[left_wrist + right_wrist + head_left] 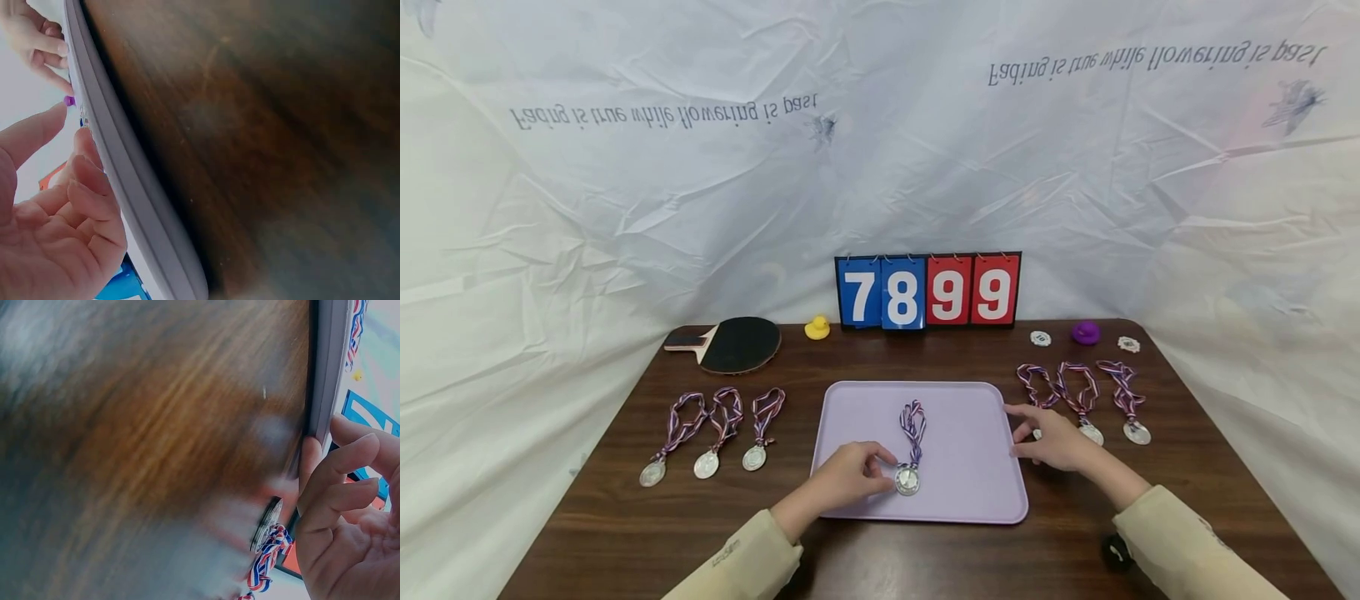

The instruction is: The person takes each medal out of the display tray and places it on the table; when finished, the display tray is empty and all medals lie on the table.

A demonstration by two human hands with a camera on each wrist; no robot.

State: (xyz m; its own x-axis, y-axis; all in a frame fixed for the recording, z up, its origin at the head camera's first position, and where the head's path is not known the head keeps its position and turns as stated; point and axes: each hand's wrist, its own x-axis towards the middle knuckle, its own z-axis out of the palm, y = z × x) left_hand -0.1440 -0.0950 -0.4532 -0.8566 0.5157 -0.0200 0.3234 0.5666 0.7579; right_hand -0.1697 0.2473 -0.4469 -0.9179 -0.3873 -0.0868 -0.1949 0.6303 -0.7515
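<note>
A silver medal (907,480) with a red, white and blue ribbon lies on the lilac tray (970,492), its ribbon stretching toward the back. Just left of the medal is my left hand (853,477), over the tray. Its thumb and fingers are apart beside the disc; whether they touch it I cannot tell. At the tray's right rim is my right hand (1056,437), thumb and index finger spread, their tips at the edge. In the right wrist view the fingertips (310,456) meet the tray's side. The right hand partly covers a medal on the table.
Three medals (706,464) lie left of the tray and three more (1137,432) right of it. Along the back are a table-tennis bat (742,344), a yellow duck (817,327), a flip scoreboard (927,291), a purple duck (1086,332) and two chips (1128,343).
</note>
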